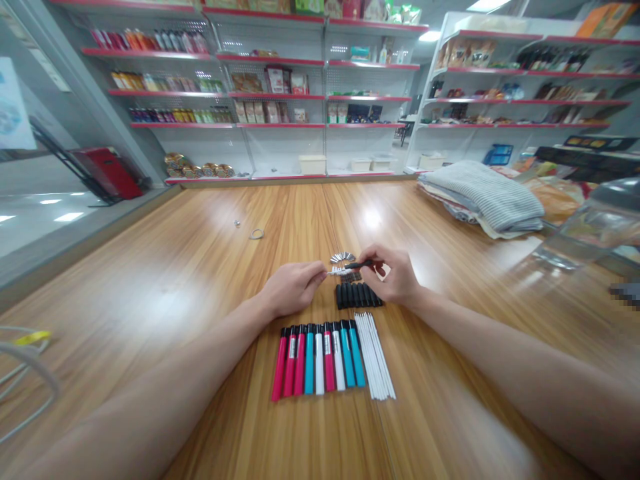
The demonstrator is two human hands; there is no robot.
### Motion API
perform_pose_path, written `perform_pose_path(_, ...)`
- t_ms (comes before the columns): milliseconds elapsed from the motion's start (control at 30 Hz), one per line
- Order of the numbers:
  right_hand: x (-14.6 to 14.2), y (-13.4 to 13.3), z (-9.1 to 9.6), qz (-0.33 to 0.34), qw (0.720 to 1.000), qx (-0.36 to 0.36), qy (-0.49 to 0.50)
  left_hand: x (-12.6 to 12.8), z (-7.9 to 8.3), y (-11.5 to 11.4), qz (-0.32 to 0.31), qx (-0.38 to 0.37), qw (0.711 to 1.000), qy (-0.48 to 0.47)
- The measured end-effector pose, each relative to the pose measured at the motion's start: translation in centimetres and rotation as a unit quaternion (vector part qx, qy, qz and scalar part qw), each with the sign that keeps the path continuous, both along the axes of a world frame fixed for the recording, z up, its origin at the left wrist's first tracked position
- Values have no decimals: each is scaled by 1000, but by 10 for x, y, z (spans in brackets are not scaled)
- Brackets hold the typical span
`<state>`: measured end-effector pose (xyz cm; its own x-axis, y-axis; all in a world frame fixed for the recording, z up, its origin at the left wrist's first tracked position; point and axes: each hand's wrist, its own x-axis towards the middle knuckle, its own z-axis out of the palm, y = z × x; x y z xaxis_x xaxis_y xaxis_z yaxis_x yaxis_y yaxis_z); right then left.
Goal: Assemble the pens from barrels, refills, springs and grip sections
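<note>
My left hand (294,287) is closed in a pinch at the end of a small, thin white piece (330,272), mostly hidden by the fingers. Facing it, my right hand (393,272) pinches a slim black piece (356,265), its tip pointing left. Just beyond the fingers lie fanned silver pieces (343,257). Small white pieces and tiny dark parts (351,276) sit under the hands, partly covered. Nearer me is a row of short black sleeves (357,295). Below these are pink, blue and white pen-like barrels (319,360) with black ends, beside a bundle of thin white sticks (376,357).
The wooden table (210,387) stretches to stocked shelves (280,97). Folded striped cloth (485,193) and a clear container (575,227) stand at the right. A small ring (257,234) lies on the far left part, and a looped cable (30,363) at the left edge.
</note>
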<state>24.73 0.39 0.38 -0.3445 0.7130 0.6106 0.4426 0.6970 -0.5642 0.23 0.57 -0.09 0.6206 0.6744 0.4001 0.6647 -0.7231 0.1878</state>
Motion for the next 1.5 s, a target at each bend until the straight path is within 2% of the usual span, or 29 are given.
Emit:
perform_pose_path(333, 0, -2, 1, 17, 999, -46, -12, 0, 0, 1, 9, -2, 1000, -15)
perform_pose_path(767, -3, -1, 1, 50, 996, 25, -70, 3, 0, -1, -4, 10, 1000, -16)
perform_pose_path(933, -8, -3, 3, 64, 993, 35, -89, 7, -2, -4, -32, -45, 996, -76)
perform_pose_path(1033, -9, -5, 3, 59, 994, 25, -84, 9, -3, -4, -52, -59, 992, -96)
perform_pose_path(1300, -10, -4, 0, 63, 994, -7, -88, 8, -4, -4, -37, -24, 995, -88)
perform_pose_path(1500, -10, 0, -1, 16, 995, -13, -93, 8, -4, -3, -40, -4, 998, -58)
